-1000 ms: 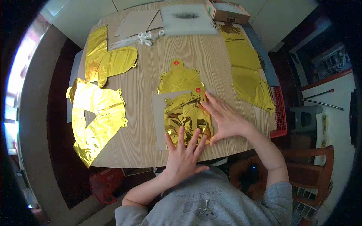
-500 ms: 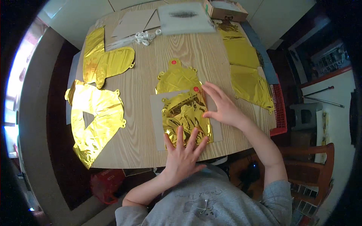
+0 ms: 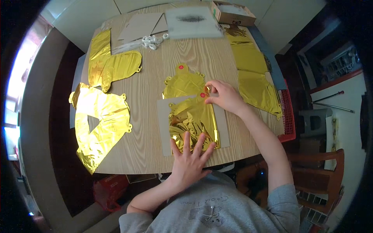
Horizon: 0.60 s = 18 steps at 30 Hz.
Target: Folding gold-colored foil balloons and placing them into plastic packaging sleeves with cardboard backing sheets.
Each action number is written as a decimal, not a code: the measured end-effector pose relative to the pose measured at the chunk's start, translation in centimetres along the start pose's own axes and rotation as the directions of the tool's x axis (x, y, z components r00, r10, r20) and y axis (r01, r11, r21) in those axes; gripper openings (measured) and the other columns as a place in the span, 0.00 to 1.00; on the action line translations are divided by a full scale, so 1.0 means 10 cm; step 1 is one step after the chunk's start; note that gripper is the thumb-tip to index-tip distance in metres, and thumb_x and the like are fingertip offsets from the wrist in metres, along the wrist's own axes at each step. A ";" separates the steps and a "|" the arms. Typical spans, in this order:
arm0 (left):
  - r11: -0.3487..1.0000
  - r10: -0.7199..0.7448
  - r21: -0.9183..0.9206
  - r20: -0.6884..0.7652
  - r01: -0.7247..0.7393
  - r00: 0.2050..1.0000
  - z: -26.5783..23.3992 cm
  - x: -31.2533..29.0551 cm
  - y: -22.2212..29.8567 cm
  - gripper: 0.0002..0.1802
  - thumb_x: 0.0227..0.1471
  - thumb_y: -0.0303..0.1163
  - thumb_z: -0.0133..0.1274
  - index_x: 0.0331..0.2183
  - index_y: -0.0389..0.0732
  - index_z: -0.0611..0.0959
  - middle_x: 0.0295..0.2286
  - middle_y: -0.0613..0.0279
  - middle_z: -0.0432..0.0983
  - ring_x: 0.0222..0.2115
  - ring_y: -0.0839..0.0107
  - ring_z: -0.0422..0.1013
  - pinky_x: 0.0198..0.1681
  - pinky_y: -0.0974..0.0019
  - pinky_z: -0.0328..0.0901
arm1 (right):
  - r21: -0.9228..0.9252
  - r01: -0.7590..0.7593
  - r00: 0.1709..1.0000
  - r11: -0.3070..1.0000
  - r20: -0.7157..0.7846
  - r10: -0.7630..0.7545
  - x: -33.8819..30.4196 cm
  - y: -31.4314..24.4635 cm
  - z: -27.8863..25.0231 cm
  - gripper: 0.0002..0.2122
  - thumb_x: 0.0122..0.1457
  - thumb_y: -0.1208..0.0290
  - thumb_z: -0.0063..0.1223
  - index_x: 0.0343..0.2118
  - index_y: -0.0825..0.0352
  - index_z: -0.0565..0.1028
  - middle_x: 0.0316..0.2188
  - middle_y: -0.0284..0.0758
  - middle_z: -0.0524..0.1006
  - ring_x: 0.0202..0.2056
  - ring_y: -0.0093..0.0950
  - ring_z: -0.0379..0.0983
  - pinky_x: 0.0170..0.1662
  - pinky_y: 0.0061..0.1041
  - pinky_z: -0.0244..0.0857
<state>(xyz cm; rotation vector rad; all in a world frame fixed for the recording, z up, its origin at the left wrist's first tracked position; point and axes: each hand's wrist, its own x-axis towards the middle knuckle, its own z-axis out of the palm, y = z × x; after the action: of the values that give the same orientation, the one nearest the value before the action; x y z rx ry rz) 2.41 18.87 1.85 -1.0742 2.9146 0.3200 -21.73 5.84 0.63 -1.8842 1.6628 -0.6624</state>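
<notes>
A folded gold foil balloon (image 3: 189,117) lies on a grey cardboard sheet (image 3: 222,127) close in front of me. My left hand (image 3: 189,160) rests flat on the balloon's near end, fingers spread. At its far right corner, beside a round red sticker (image 3: 202,95), my right hand (image 3: 224,97) pinches the foil between thumb and fingers. Beyond the cardboard, partly covered by it, lies another gold foil balloon (image 3: 183,82) with a red sticker on its tab.
More flat gold foil balloons lie at the left (image 3: 104,120) and the right (image 3: 254,58). Toward the back are white ribbon rolls (image 3: 152,42), grey card sheets (image 3: 140,25), a translucent plastic pack (image 3: 192,31) and a cardboard box (image 3: 233,17). A red basket (image 3: 286,116) stands off the right edge.
My right hand has moved away from me along the balloon's right edge and closed on its far corner. The left hand stays pressed on the near end.
</notes>
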 end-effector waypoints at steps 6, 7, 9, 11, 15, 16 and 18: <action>1.000 0.001 -0.015 0.008 -0.001 1.000 -0.03 0.00 0.00 0.53 0.34 0.64 0.62 0.61 0.63 0.62 0.63 0.56 0.50 0.62 0.34 0.42 0.53 0.16 0.37 | -0.038 -0.034 0.994 0.999 -0.109 0.030 0.04 -0.01 0.06 0.13 0.48 0.72 0.64 0.37 0.67 0.76 0.31 0.33 0.75 0.31 0.30 0.72 0.37 0.30 0.67; 1.000 0.000 -0.020 0.008 0.000 1.000 -0.02 0.00 -0.01 0.53 0.34 0.64 0.62 0.61 0.63 0.62 0.63 0.56 0.49 0.61 0.33 0.42 0.53 0.16 0.37 | -0.199 0.174 0.969 0.964 -0.141 -0.204 -0.02 -0.06 0.10 0.13 0.48 0.71 0.63 0.37 0.66 0.76 0.33 0.32 0.76 0.33 0.30 0.73 0.38 0.31 0.67; 1.000 -0.002 -0.013 0.000 0.002 1.000 -0.03 0.01 -0.01 0.52 0.35 0.64 0.61 0.61 0.62 0.62 0.62 0.57 0.52 0.61 0.36 0.45 0.52 0.16 0.39 | -0.503 0.510 0.772 0.697 -0.089 -0.629 -0.23 -0.21 0.18 0.12 0.50 0.70 0.60 0.38 0.66 0.77 0.35 0.32 0.77 0.37 0.32 0.74 0.41 0.33 0.67; 1.000 -0.010 0.012 0.003 0.010 1.000 -0.11 -0.01 0.00 0.49 0.37 0.64 0.59 0.60 0.61 0.65 0.59 0.60 0.58 0.60 0.41 0.50 0.52 0.17 0.43 | -0.154 0.706 0.704 0.692 0.043 -0.709 -0.45 -0.52 0.30 0.14 0.52 0.68 0.58 0.41 0.66 0.77 0.40 0.33 0.77 0.43 0.35 0.73 0.49 0.38 0.66; 0.999 -0.034 -0.009 0.270 0.038 0.962 0.01 -0.01 -0.03 0.47 0.38 0.66 0.57 0.58 0.58 0.68 0.58 0.56 0.61 0.61 0.46 0.49 0.55 0.17 0.37 | 0.066 0.775 0.603 0.628 0.218 -0.767 -0.63 -0.72 0.60 0.18 0.52 0.66 0.57 0.46 0.66 0.76 0.44 0.37 0.76 0.48 0.34 0.72 0.56 0.37 0.63; 0.999 -0.041 0.011 0.261 0.040 0.965 0.01 -0.01 -0.02 0.47 0.38 0.67 0.56 0.58 0.57 0.69 0.56 0.56 0.62 0.61 0.48 0.50 0.55 0.17 0.37 | 0.096 0.753 0.619 0.651 0.229 -0.751 -0.64 -0.72 0.63 0.19 0.51 0.66 0.57 0.46 0.66 0.76 0.45 0.38 0.76 0.49 0.33 0.72 0.57 0.37 0.62; 0.999 -0.043 0.037 0.251 0.035 0.967 0.00 -0.01 -0.01 0.46 0.39 0.68 0.55 0.58 0.57 0.69 0.55 0.56 0.65 0.60 0.49 0.52 0.56 0.17 0.36 | 0.067 0.734 0.650 0.676 0.220 -0.727 -0.63 -0.72 0.65 0.20 0.51 0.65 0.57 0.47 0.66 0.75 0.46 0.37 0.76 0.50 0.33 0.71 0.58 0.37 0.62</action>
<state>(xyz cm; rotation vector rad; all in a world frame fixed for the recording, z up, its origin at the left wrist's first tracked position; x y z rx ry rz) 2.54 18.80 1.81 -1.0029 2.6629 0.3771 -12.83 13.23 0.61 -2.5476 0.7009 -0.6743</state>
